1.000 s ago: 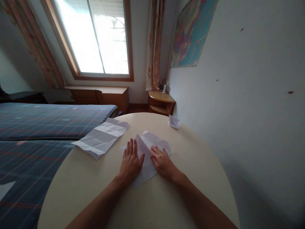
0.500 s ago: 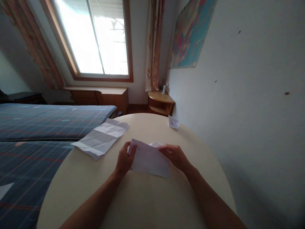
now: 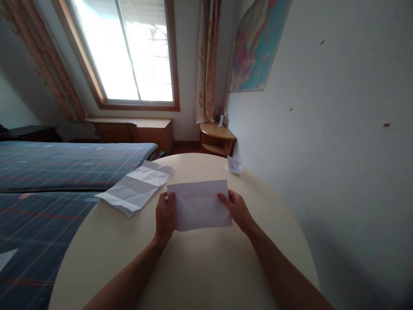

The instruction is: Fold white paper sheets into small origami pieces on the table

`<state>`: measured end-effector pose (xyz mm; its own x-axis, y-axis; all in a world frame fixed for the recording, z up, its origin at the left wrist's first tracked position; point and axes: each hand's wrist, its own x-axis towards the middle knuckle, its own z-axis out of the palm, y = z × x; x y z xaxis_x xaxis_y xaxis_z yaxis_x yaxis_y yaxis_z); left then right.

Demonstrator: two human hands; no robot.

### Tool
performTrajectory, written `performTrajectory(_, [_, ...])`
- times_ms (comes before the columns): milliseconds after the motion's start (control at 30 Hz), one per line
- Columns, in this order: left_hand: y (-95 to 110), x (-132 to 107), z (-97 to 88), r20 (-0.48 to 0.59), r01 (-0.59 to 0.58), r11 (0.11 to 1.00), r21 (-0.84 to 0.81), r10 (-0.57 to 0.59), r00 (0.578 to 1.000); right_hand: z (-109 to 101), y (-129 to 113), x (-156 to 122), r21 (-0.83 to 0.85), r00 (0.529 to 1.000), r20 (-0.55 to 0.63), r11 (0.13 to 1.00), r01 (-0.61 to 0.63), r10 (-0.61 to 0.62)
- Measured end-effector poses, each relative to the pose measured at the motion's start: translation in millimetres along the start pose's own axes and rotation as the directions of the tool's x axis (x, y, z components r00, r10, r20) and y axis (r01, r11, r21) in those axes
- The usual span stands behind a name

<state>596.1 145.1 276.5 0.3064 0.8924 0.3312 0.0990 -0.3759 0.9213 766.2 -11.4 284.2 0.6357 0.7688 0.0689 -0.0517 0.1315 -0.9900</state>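
Observation:
A white sheet of paper (image 3: pixel 200 206) is held up between my two hands above the round cream table (image 3: pixel 206 267), its broad face toward me. My left hand (image 3: pixel 165 217) grips the left edge, thumb in front and fingers behind. At the right edge, my right hand (image 3: pixel 238 209) pinches the paper with the thumb on its face. Faint crease lines cross the sheet. The fingers behind it are mostly hidden.
Creased white sheets (image 3: pixel 137 189) lie at the table's left edge. A small folded paper piece (image 3: pixel 235 165) stands near the far right edge. A bed with a plaid cover (image 3: pixel 64 168) adjoins on the left, and a wall (image 3: pixel 338 172) rises on the right.
The paper has been turned level and its right side raised, so its face now shows more fully. My right hand has shifted from the top edge to the right edge.

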Motion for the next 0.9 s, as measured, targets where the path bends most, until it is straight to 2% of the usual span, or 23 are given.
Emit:
performTrajectory(167, [-8, 1, 4.3, 0.106, 0.081, 0.997, -0.021, -0.078, 0.991, -10, 5, 3, -0.105, 1.0, 0.004, 0.994, -0.028, 0.029])
performTrajectory(267, [-12, -2, 6.5, 0.156, 0.03, 0.995, 0.096, -0.045, 0.987, -18, 13, 8, -0.278, 0.998, -0.05, 0.96, -0.036, 0.023])
performTrajectory(300, [-12, -4, 6.7, 0.154, -0.023, 0.985, 0.172, -0.004, 0.988, -20, 16, 9, -0.346, 0.998, -0.063, 0.938, -0.032, 0.011])
performTrajectory(367, [-12, -7, 6.3, 0.147, -0.193, 0.929, 0.315, 0.153, 0.977, -24, 20, 12, -0.475, 0.997, -0.071, 0.88, -0.021, -0.014])
performTrajectory(433, [-13, -11, 6.1, 0.181, -0.385, 0.84, 0.383, 0.34, 0.923, -26, 23, 13, -0.579, 0.996, -0.075, 0.815, -0.008, -0.044])
performTrajectory(500, [-15, -15, 7.1, 0.287, -0.521, 0.754, 0.4, 0.437, 0.853, -29, 22, 13, -0.656, 0.994, -0.079, 0.754, 0.004, -0.074])
performTrajectory(600, [-21, -22, 10.8, 0.51, -0.583, 0.692, 0.427, 0.347, 0.787, -31, 16, 10, -0.781, 0.989, -0.111, 0.624, -0.029, -0.093])
performTrajectory(667, [-24, -26, 13.3, 0.619, -0.597, 0.662, 0.453, 0.247, 0.745, -29, 8, 7, -0.874, 0.975, -0.177, 0.476, -0.092, -0.135])
performTrajectory(733, [-23, -29, 14.5, 0.667, -0.606, 0.634, 0.479, 0.185, 0.721, -20, 0, 2, -0.943, 0.947, -0.189, 0.316, -0.101, -0.261])
performTrajectory(800, [-20, -30, 14.4, 0.678, -0.617, 0.61, 0.497, 0.171, 0.715, -5, -4, -4, -0.978, 0.919, -0.07, 0.207, 0.013, -0.389])
performTrajectory(833, [-19, -30, 14.1, 0.678, -0.622, 0.601, 0.502, 0.173, 0.714, 5, -4, -7, -0.977, 0.915, -0.01, 0.201, 0.078, -0.404])
performTrajectory(900, [-16, -30, 13.4, 0.687, -0.633, 0.592, 0.499, 0.174, 0.705, 27, 2, -14, -0.946, 0.925, 0.166, 0.208, 0.247, -0.341])
